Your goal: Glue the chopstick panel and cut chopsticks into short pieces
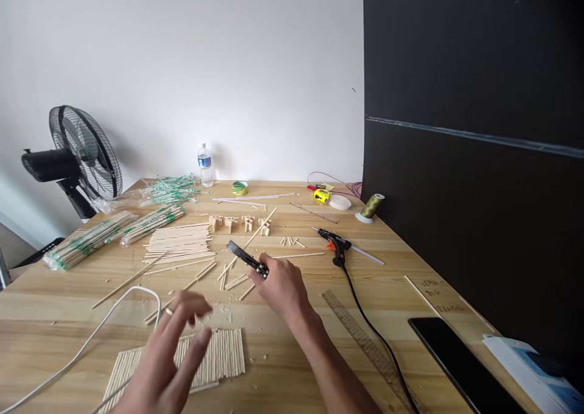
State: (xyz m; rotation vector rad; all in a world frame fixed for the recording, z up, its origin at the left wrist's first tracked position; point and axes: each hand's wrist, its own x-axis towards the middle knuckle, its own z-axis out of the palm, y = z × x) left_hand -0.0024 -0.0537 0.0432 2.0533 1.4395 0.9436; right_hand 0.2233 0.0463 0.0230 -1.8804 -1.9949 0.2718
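Observation:
My right hand [283, 286] is closed on a black hand tool with a broad grey end [246, 259]; its exact kind is not clear. It is above loose thin wooden sticks [237, 282] in the middle of the table. My left hand [171, 353], slightly blurred and wearing a ring, has its fingers apart and nothing in them. Below it lies a flat panel of short sticks side by side [223, 353], partly hidden by the hand. Farther back are a pile of long sticks [177, 242] and several small stick-built pieces [231, 222] in a row.
A glue gun [337, 246] with a black cord lies right of centre, near a clear ruler [360, 332]. A phone [460, 359] and power strip [524, 371] are front right. Bagged sticks [91, 237], a white cable [91, 335] and a fan [82, 152] are left.

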